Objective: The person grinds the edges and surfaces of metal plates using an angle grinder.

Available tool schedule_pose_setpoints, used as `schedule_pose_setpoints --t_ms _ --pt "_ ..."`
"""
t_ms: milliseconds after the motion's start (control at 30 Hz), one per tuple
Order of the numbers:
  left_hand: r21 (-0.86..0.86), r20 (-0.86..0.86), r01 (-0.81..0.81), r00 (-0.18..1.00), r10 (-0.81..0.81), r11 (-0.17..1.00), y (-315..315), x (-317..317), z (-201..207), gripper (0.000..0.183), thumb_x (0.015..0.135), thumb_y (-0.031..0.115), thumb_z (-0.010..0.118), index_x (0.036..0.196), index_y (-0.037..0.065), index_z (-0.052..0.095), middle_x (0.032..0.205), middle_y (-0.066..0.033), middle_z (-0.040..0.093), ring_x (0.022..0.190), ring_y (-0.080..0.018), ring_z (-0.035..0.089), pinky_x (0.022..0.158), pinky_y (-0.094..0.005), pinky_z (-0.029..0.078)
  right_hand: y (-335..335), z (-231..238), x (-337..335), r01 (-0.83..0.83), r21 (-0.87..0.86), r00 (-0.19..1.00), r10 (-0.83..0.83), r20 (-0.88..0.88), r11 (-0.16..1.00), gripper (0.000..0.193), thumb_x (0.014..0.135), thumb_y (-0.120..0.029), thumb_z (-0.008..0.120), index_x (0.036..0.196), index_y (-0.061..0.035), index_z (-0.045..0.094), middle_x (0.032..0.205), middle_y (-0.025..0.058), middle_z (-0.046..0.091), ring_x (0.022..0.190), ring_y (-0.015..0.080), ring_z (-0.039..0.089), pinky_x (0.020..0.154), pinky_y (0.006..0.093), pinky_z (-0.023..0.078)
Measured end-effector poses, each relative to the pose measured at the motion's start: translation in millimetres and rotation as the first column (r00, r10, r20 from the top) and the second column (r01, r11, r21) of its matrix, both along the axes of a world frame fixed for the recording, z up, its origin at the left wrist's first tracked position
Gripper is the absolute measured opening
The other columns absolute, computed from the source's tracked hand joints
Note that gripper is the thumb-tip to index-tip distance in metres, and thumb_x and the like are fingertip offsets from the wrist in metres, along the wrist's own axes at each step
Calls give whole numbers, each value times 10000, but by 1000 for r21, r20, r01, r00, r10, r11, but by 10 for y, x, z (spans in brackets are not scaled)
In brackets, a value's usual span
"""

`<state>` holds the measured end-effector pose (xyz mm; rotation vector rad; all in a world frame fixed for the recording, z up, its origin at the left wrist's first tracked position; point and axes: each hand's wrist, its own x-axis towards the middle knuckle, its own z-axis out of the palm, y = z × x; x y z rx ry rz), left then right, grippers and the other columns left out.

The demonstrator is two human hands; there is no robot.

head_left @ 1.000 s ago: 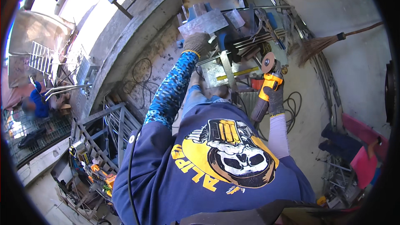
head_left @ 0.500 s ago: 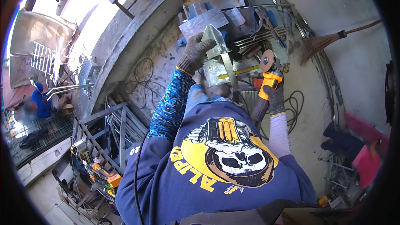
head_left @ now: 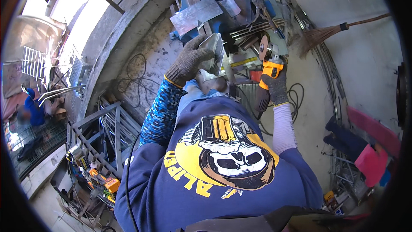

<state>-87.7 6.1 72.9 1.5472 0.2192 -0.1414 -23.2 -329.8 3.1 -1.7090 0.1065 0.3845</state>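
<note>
Gloves are covering both hands. The left hand point(head_left: 189, 62), in a grey knit glove, is closing its fingers around the edge of a bent sheet-metal piece point(head_left: 213, 51), holding it upright and tilted just above the person's knees. The right hand point(head_left: 274, 87), in a dark glove, is wrapping tightly around the handle of an orange angle grinder point(head_left: 268, 62), whose round disc point(head_left: 262, 47) is pointing up and standing just beside the metal piece, with a small gap between them; whether the disc is spinning cannot be told. A black cable point(head_left: 296, 99) is lying in loops on the concrete floor point(head_left: 309, 116) near the right forearm.

Beyond the hands, flat steel plates point(head_left: 195, 15) and a bundle of thin metal rods point(head_left: 253, 26) are resting on a blue table point(head_left: 189, 0). A yellow measuring tape point(head_left: 242, 62) is lying between the metal piece and the grinder. A straw broom point(head_left: 330, 32) is leaning against the wall on the right. On the left, a grey metal frame rack point(head_left: 107, 133) is standing on the floor, with another orange power tool point(head_left: 109, 184) lying well apart from the hands at the lower left. A person in blue point(head_left: 30, 107) is crouching far off at the left edge.
</note>
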Motion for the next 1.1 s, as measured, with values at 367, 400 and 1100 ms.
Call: schedule_pose_setpoints --t_ms 367,400,1100 --pt "-280 -90 -12 996 -14 960 -62 -92 326 759 712 139 710 1418 6 467 1124 -120 636 963 -192 633 841 -322 531 -61 -23 48 -23 -18 995 25 92 1000 900 648 -17 793 1423 -112 346 1215 106 554 1039 236 607 889 365 551" --pt "-392 -160 -28 986 -38 920 -71 -81 430 751 715 134 714 1416 11 475 1100 -116 644 952 -194 636 827 -312 528 -26 -19 26 -18 7 995 17 97 1000 899 658 -1 777 1437 -114 343 1225 95 542 1047 230 599 890 353 547" --pt "554 614 -530 781 114 642 -120 26 -364 887 743 -48 797 1500 3 337 1446 -247 476 1317 -343 509 1093 -378 435 66 -104 -92 -27 5 998 27 -48 1000 965 618 51 774 1454 -128 326 1281 116 535 1126 251 584 942 376 531"
